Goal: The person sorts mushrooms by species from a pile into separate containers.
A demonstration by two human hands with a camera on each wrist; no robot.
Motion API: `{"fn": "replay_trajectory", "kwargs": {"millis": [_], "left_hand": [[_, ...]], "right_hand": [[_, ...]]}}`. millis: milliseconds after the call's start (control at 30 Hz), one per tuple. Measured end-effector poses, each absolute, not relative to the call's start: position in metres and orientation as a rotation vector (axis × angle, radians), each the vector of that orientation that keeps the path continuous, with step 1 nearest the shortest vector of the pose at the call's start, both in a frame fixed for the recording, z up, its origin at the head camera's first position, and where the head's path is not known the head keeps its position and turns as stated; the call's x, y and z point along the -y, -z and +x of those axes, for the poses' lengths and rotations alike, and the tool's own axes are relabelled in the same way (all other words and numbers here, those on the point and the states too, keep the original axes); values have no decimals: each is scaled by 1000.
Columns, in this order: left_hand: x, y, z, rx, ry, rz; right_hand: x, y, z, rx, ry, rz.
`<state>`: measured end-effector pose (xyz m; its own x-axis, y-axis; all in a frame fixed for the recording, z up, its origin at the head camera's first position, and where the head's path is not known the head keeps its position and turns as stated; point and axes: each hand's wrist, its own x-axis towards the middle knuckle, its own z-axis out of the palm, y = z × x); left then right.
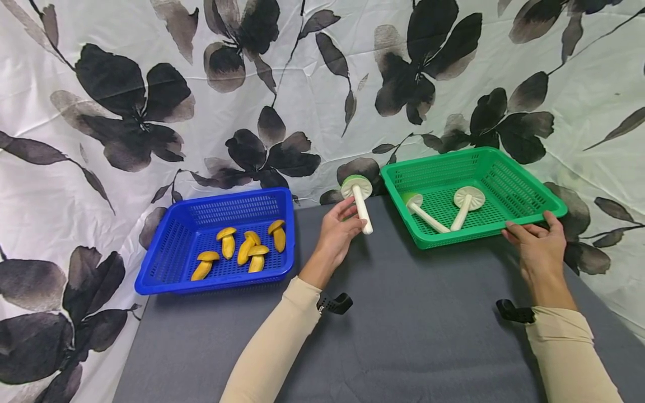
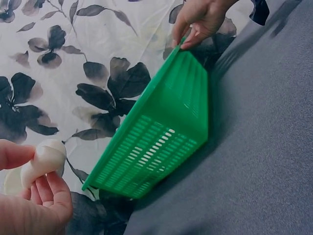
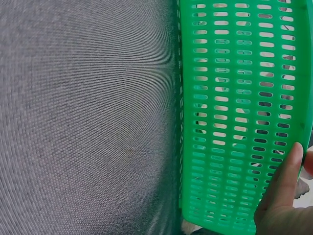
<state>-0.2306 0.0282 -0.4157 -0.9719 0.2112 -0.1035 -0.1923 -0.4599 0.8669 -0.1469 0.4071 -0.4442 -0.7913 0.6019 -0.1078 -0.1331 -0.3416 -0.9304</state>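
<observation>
Between the two baskets, my left hand (image 1: 336, 232) pinches a toy mushroom (image 1: 360, 204) by its white stem, its green-edged cap pointing up and away. In the left wrist view the thumb and fingers close round the pale stem (image 2: 46, 159). At the near right corner of the green basket (image 1: 428, 240), my right hand (image 1: 541, 252) grips the rim, the thumb on the near side. Inside that basket lie two more white-stemmed mushrooms, one with a green cap (image 1: 414, 200) at the left and one showing its pale underside (image 1: 469, 198).
A blue basket (image 1: 173, 246) stands at the left with several small yellow mushrooms (image 1: 228, 243) in it. Both baskets rest on a grey cloth-covered table (image 1: 403, 336). Behind the table hangs a white curtain (image 1: 342, 73) with dark flowers.
</observation>
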Motion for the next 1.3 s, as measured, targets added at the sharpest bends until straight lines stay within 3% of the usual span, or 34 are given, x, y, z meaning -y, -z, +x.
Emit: {"fn": "replay_trajectory", "kwargs": {"millis": [1300], "left_hand": [[-91,403,-253,-1495,-2449,237]], "right_hand": [[-409,444,-149,1474,-2140,-663]]}}
